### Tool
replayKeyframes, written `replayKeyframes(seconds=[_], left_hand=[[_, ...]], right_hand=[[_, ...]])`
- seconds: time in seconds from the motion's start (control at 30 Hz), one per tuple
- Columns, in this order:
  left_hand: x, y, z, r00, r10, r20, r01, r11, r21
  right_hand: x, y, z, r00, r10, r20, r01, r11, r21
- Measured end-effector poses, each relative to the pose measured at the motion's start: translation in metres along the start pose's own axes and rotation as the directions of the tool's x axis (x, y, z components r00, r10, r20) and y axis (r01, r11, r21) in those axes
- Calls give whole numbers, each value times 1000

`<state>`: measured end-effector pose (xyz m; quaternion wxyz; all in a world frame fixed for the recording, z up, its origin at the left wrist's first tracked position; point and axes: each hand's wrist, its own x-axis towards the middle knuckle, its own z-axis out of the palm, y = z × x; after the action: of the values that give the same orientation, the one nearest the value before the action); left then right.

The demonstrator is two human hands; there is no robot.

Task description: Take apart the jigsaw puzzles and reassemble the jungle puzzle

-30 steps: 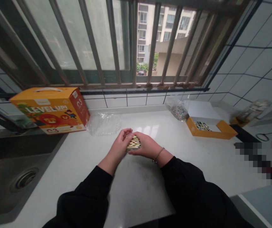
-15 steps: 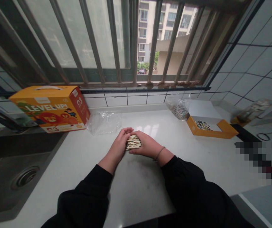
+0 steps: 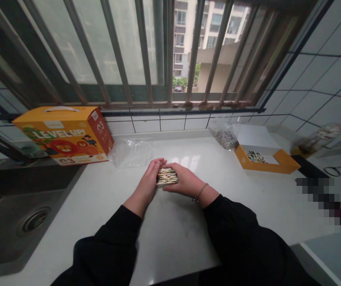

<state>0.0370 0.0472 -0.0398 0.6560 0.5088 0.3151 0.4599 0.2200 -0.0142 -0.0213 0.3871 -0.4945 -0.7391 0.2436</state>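
Note:
A stack of thin, pale-edged cardboard pieces [image 3: 167,177] is between my two hands, just above or on the white counter; I cannot tell which. My left hand [image 3: 149,178] presses along its left side, fingers together and curving over the far side. Around the right side curls my right hand [image 3: 185,180], thumb near me and fingers beyond the stack. The wrist on that side wears a thin bracelet. My palms hide the stack's far edge and both ends.
An orange box with a handle [image 3: 60,135] stands at the back left, beside a crumpled clear plastic bag [image 3: 131,153]. An open orange-and-white box [image 3: 266,167] with small colourful pieces lies right, near a filled clear bag [image 3: 225,137]. The sink [image 3: 3,238] borders the counter's left.
Both hands stay around the stack. The stack's visible face looks slightly wider, and its edges have shifted a little between my palms.

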Motion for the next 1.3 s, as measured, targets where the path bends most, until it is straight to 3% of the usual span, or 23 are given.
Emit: replayKeyframes(seconds=[0.2,0.37,0.57,0.87,1.3], left_hand=[[3,-4,-3,1000,12,-7,-12,1000,-16],[5,-5,-4,1000,13,-20,-14,999,-46],[3,1,-2,997,10,-71,-11,1000,-18],[1,6,0,997,16,-72,-13,999,42],[2,3,-1,998,12,-58,-10,1000,24]], right_hand=[[1,-11,-6,990,83,-110,-74,994,77],[1,-10,-7,989,81,-125,-73,995,74],[-1,-8,-10,967,115,-228,-94,991,101],[-1,6,-7,994,60,-86,-65,996,-53],[-1,-1,-8,986,91,-138,-87,996,32]])
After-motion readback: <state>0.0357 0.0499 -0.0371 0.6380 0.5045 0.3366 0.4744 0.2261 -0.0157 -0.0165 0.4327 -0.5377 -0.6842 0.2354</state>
